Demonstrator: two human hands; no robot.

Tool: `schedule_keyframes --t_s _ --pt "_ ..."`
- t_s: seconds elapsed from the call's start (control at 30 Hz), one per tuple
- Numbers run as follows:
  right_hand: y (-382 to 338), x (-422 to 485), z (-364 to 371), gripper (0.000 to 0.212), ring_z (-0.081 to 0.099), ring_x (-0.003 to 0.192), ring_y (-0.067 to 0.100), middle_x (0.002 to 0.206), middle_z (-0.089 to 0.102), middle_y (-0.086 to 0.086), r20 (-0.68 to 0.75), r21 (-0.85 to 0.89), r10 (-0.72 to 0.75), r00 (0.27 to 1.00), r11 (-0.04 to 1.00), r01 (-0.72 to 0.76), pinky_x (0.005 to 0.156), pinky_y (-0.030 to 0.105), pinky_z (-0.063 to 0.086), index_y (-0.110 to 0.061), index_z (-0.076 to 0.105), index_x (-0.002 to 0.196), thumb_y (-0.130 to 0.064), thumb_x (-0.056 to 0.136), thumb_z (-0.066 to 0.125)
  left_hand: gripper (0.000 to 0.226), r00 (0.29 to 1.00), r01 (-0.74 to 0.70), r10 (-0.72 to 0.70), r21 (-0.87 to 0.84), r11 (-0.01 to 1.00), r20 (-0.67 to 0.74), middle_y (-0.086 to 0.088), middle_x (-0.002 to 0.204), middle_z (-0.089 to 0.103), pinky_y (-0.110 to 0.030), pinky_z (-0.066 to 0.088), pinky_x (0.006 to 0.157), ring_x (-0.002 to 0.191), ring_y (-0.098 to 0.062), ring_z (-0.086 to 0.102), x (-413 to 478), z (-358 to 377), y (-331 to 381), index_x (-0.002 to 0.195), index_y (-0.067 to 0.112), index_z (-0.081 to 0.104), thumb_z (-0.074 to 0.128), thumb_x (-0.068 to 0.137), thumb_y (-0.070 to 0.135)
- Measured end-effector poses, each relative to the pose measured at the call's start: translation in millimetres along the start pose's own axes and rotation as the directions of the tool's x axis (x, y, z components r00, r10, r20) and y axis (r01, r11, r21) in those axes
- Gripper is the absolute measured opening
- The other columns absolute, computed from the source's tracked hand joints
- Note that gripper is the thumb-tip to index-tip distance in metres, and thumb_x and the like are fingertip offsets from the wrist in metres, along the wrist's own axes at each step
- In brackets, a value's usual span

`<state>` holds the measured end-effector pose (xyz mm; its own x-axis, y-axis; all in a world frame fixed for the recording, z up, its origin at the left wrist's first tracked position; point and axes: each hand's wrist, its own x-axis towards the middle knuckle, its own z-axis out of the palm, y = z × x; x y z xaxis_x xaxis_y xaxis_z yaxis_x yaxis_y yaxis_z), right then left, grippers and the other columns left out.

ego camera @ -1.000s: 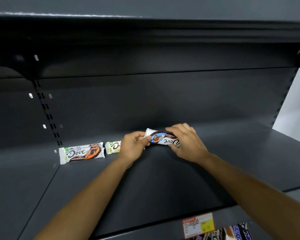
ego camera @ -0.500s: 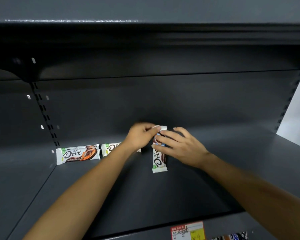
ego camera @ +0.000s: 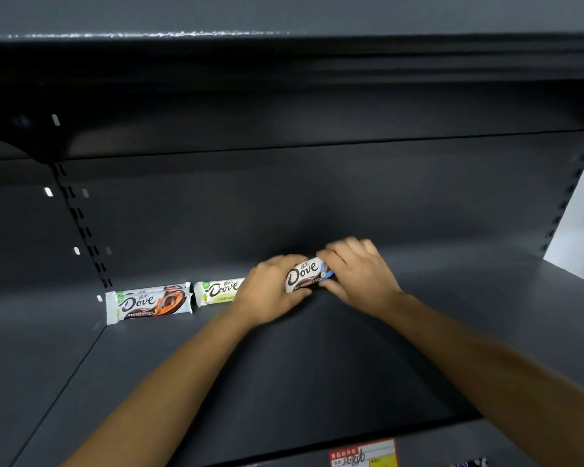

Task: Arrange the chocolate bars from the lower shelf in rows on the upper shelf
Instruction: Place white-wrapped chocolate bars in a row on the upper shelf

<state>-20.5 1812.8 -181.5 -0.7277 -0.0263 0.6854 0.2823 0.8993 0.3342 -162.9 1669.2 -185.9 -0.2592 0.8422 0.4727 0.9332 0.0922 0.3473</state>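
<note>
Foil is facing logo-up along the row on the dark grey metal upper shelf (ego camera: 317, 365). Just right of the pale yellow-wrapped Dove bar (ego camera: 218, 291), the white-and-brown Dove bar with a blue end (ego camera: 305, 276) is sitting slightly askew. The left hand (ego camera: 270, 294) is curling round its left end; the right hand (ego camera: 358, 278) is pinching its right end. Advised: squaring it end-on to the pale bar, matching the narrow gap the orange-streaked Dove bar (ego camera: 149, 303) is showing on that bar's left.

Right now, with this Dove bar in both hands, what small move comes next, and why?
Probably lay the blue-tipped Dove bar flat beside the pale green Dove bar: left hand and right hand hold it tilted, and the row ends there.
</note>
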Motion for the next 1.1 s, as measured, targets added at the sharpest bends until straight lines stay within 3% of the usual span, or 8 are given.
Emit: schedule_keyframes --t_s 0.1,0.43,0.63,0.87,1.1 --pt "-1 -7 5 0.045 0.057 0.083 0.021 0.096 0.062 0.000 0.059 0.022 0.011 0.998 1.000 -0.012 0.070 0.034 0.045 -0.015 0.064 0.101 -0.042 0.067 0.075 0.060 0.999 0.041 -0.040 0.033 0.999 -0.025 0.003 0.116 0.059 -0.032 0.045 0.091 0.105 -0.017 0.057 -8 6 -9 0.129 0.024 0.048 0.073 0.075 0.034" --pt "2 -10 35 0.046 0.057 0.076 0.020 0.086 0.062 -0.003 0.194 0.068 0.114 0.974 0.989 -0.129 0.064 0.034 0.047 -0.018 0.067 0.090 -0.044 0.055 0.084 0.050 0.987 0.149 -0.126 0.249 0.957 -0.104 0.003 0.114 0.054 -0.025 0.037 0.093 0.108 -0.018 0.046 -17 16 -29 0.128 0.022 0.052 0.066 0.082 0.037" --pt "2 -6 59 0.050 0.055 0.076 0.020 0.084 0.059 -0.003 0.192 0.095 0.133 0.972 0.984 -0.153 0.062 0.033 0.044 -0.024 0.065 0.095 -0.040 0.052 0.086 0.035 0.967 0.248 -0.215 0.304 0.920 -0.138 0.000 0.108 0.057 -0.027 0.040 0.086 0.103 -0.021 0.049 -25 17 -47 0.119 0.019 0.059 0.062 0.085 0.027" --pt "10 -7 71 0.048 0.053 0.075 0.021 0.084 0.055 -0.001 0.117 0.200 0.073 0.990 0.975 -0.096 0.062 0.033 0.045 -0.023 0.066 0.096 -0.036 0.055 0.086 0.030 0.965 0.240 -0.189 0.331 0.912 -0.179 -0.003 0.097 0.061 -0.031 0.046 0.075 0.090 -0.025 0.054 -26 23 -50 0.108 0.015 0.065 0.066 0.079 0.017" --pt "10 -11 72 0.045 0.052 0.088 0.020 0.097 0.056 -0.002 0.147 0.261 0.123 0.981 0.952 -0.158 0.072 0.031 0.041 -0.021 0.063 0.101 -0.023 0.059 0.079 0.028 0.965 0.230 -0.163 0.359 0.905 -0.208 -0.001 0.086 0.062 -0.028 0.048 0.065 0.079 -0.024 0.057 -26 24 -50 0.098 0.015 0.068 0.073 0.071 0.015"
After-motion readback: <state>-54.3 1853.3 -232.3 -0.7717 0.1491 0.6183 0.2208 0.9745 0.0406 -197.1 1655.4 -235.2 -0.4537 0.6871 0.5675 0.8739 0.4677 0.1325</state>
